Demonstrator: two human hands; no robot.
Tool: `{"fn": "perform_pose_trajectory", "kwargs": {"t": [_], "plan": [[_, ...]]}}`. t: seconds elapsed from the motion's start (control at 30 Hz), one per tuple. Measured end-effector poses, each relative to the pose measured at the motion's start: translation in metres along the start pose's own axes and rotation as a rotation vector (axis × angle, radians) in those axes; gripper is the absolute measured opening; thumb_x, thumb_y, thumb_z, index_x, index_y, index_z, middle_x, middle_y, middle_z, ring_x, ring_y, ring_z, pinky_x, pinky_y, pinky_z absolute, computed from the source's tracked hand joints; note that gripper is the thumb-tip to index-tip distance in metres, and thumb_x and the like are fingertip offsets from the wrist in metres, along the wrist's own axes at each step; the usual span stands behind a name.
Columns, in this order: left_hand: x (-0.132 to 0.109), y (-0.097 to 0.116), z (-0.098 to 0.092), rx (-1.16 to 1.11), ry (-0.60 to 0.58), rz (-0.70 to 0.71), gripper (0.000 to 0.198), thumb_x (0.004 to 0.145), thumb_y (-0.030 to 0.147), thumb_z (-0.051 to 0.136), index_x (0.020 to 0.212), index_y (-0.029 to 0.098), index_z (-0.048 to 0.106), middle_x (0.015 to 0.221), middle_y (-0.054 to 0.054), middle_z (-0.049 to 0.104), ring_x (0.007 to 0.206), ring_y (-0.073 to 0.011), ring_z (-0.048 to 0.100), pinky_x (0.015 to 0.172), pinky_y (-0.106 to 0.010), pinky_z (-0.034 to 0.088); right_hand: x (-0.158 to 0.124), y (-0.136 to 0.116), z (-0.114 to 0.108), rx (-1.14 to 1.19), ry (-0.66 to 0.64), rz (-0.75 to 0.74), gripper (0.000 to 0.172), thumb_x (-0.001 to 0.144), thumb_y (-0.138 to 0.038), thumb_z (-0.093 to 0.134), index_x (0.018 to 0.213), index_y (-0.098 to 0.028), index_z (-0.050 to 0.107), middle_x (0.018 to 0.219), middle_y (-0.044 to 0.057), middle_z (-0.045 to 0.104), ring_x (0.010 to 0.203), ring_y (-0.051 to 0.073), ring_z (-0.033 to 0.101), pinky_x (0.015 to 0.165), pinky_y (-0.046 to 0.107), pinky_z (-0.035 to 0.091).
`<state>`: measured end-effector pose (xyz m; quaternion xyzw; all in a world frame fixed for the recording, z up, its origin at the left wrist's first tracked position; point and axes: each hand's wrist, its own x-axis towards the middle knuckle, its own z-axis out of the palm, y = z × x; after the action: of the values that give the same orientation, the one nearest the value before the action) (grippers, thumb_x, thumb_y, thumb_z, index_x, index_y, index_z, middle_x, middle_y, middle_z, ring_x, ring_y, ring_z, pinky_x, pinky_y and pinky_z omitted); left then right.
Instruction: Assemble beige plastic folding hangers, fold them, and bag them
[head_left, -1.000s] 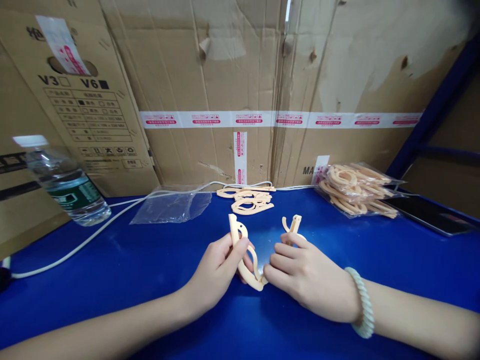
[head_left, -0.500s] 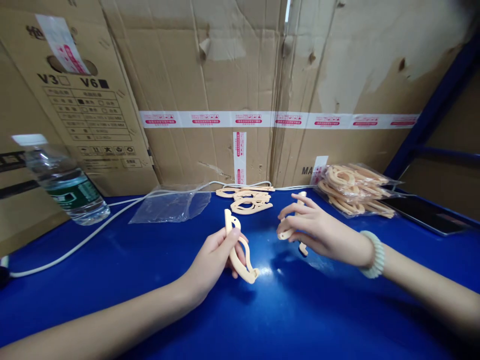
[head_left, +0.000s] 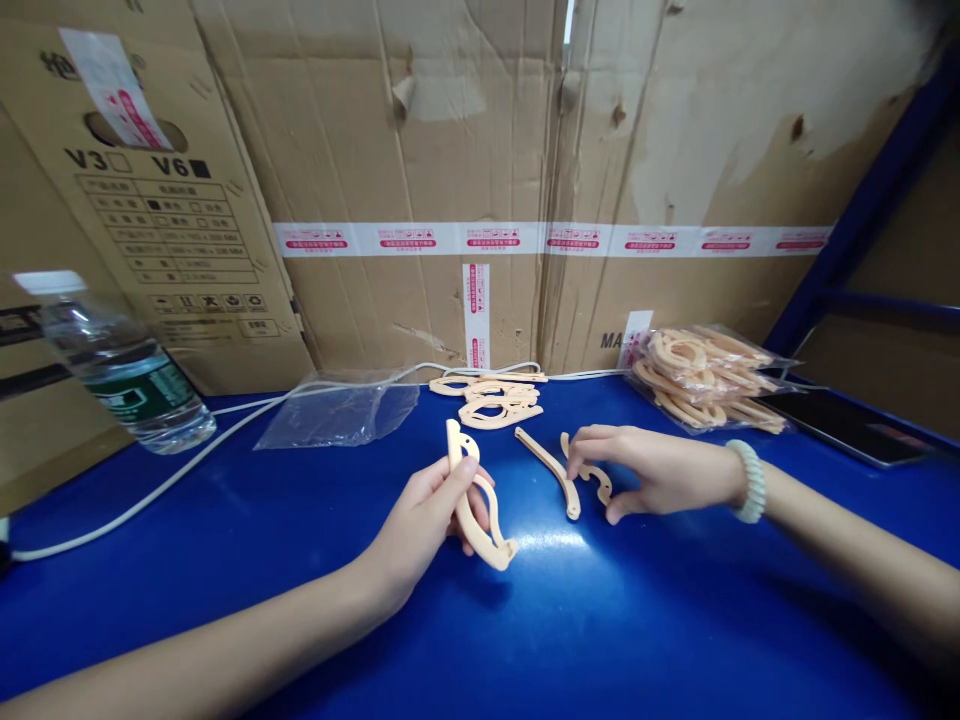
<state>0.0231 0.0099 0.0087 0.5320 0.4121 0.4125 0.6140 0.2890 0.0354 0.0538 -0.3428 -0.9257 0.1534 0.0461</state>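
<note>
My left hand [head_left: 442, 510] is closed around a beige plastic folding hanger [head_left: 472, 515], held tilted above the table with its curved arms folded together. To the right, a loose slim hanger arm [head_left: 553, 470] lies slantwise on the blue table. Just beside it my right hand [head_left: 637, 470] reaches down, palm low, thumb and fingers apart. Beneath those fingers is a small hook-shaped beige piece [head_left: 602, 484], partly covered; whether the fingertips touch it is hard to make out.
Several beige hangers [head_left: 499, 405] lie flat at the back, near a clear plastic bag [head_left: 337, 412]. Bagged hangers [head_left: 705, 375] are stacked at the right by a dark phone [head_left: 847, 425]. A water bottle [head_left: 131, 375] and white cable [head_left: 150, 525] occupy the left; cardboard [head_left: 420, 150] walls the back.
My right hand has put the slim hanger arm down on the table and moved over the hook-shaped piece. My left hand keeps the folding hanger almost where it was.
</note>
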Motion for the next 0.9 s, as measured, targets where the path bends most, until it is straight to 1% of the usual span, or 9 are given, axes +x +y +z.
{"fn": "perform_pose_trajectory", "kwargs": {"t": [0.1,0.2,0.27,0.37,0.47,0.57,0.67,0.8,0.9], "plan": [[-0.001,0.0,0.0,0.0,0.005,0.0,0.04,0.085,0.055,0.06,0.081,0.014,0.058,0.055,0.0,0.059,0.048,-0.0135,0.057,0.042,-0.02,0.039,-0.001,0.015,-0.001,0.006,0.035,0.053,0.028,0.078,-0.029,0.075,0.1,-0.015,0.064,0.102,0.008,0.061,0.089,0.021,0.059,0.079,0.034,0.049],[-0.001,0.001,0.0,-0.006,0.007,-0.003,0.042,0.083,0.056,0.061,0.081,0.014,0.058,0.055,0.0,0.059,0.047,-0.0134,0.057,0.042,-0.02,0.039,-0.001,0.024,-0.001,0.014,0.086,0.059,0.037,0.077,-0.036,0.076,0.104,-0.014,0.064,0.102,0.009,0.062,0.09,0.022,0.06,0.08,0.035,0.049],[-0.001,0.002,0.0,-0.013,0.004,-0.008,0.043,0.081,0.057,0.063,0.081,0.014,0.059,0.055,0.0,0.059,0.047,-0.0134,0.057,0.042,-0.02,0.039,0.0,0.023,0.0,0.012,0.148,0.008,0.038,0.08,-0.038,0.074,0.108,-0.015,0.064,0.106,0.011,0.063,0.097,0.023,0.06,0.086,0.037,0.048],[-0.001,0.004,0.001,-0.014,0.0,-0.026,0.043,0.078,0.056,0.067,0.079,0.014,0.058,0.055,0.0,0.059,0.047,-0.0128,0.055,0.042,-0.019,0.039,0.004,0.011,0.004,0.037,0.21,-0.125,0.035,0.085,-0.036,0.07,0.114,-0.016,0.065,0.112,0.011,0.064,0.105,0.022,0.058,0.091,0.037,0.047],[-0.002,0.005,0.002,-0.016,-0.003,-0.029,0.042,0.08,0.056,0.065,0.077,0.015,0.056,0.055,0.0,0.059,0.046,-0.012,0.053,0.042,-0.019,0.039,0.009,-0.005,0.011,0.061,0.173,-0.212,0.025,0.088,-0.033,0.066,0.106,-0.016,0.069,0.106,0.011,0.067,0.101,0.021,0.06,0.093,0.037,0.046],[-0.002,0.006,0.003,-0.023,-0.008,-0.022,0.04,0.084,0.055,0.061,0.079,0.015,0.056,0.056,0.0,0.059,0.047,-0.0124,0.054,0.043,-0.02,0.039,0.011,-0.014,0.016,0.063,0.148,-0.198,0.018,0.092,-0.031,0.061,0.094,-0.016,0.071,0.099,0.01,0.069,0.097,0.019,0.061,0.094,0.038,0.046],[-0.002,0.007,0.003,-0.026,-0.01,-0.027,0.037,0.085,0.051,0.06,0.08,0.015,0.055,0.058,-0.001,0.059,0.05,-0.013,0.055,0.045,-0.021,0.04,0.01,-0.016,0.016,0.042,0.143,-0.154,0.018,0.092,-0.03,0.061,0.093,-0.016,0.072,0.096,0.009,0.069,0.095,0.02,0.062,0.094,0.039,0.046],[-0.002,0.008,0.002,-0.02,-0.045,-0.018,0.025,0.078,0.036,0.068,0.081,0.015,0.055,0.066,0.0,0.059,0.059,-0.0127,0.056,0.052,-0.02,0.041,0.009,-0.017,0.014,0.007,0.135,-0.142,0.016,0.092,-0.029,0.061,0.093,-0.016,0.072,0.092,0.008,0.069,0.093,0.02,0.062,0.094,0.04,0.045],[-0.002,0.005,0.0,-0.004,-0.083,0.022,0.026,0.073,0.028,0.072,0.088,0.015,0.056,0.075,0.001,0.058,0.066,-0.0123,0.055,0.059,-0.022,0.044,0.008,-0.018,0.012,-0.002,0.104,-0.134,0.015,0.092,-0.026,0.061,0.095,-0.016,0.071,0.093,0.008,0.069,0.093,0.02,0.061,0.094,0.039,0.044]]}}
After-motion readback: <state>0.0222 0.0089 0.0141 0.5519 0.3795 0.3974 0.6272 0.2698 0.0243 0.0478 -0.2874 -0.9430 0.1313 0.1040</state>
